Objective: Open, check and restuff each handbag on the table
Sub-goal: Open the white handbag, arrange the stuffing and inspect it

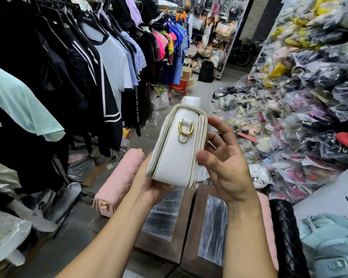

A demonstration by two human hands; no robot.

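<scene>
- Lying on the table (163,217) are 3 more to do: a pink bag (119,183) at its left edge, and a black bag (287,235) and blue bag (329,237) at the right. The 2 quilted ones look soft and squashy.
- Held above the table, end-on to the camera, is the bag (177,155), white with piped edges. It looks light, and its smooth faux-leather skin is likely a bit slippery. The walls seem stiff enough to keep their shape, so a firm squeeze should not crush it.
- The left hand (149,185) cradles the lower end with its thumb against the flap (159,141); its fingers are hidden behind.
- The right hand (227,169) pinches the bag, thumb tip on the piped seam and index finger behind the top; the other fingers curl loosely.
- Best hold, by this look: the body cupped from below, leaving the flap edge free to lift.
- The gold ring (186,128) on the end panel is for a strap and is a poor grip.
- No brand shows on the bag. "LOVE" repeats on a black band (159,17) on the rack.
- A paper tag (202,171) peeks out below; its writing is too small to read.
</scene>
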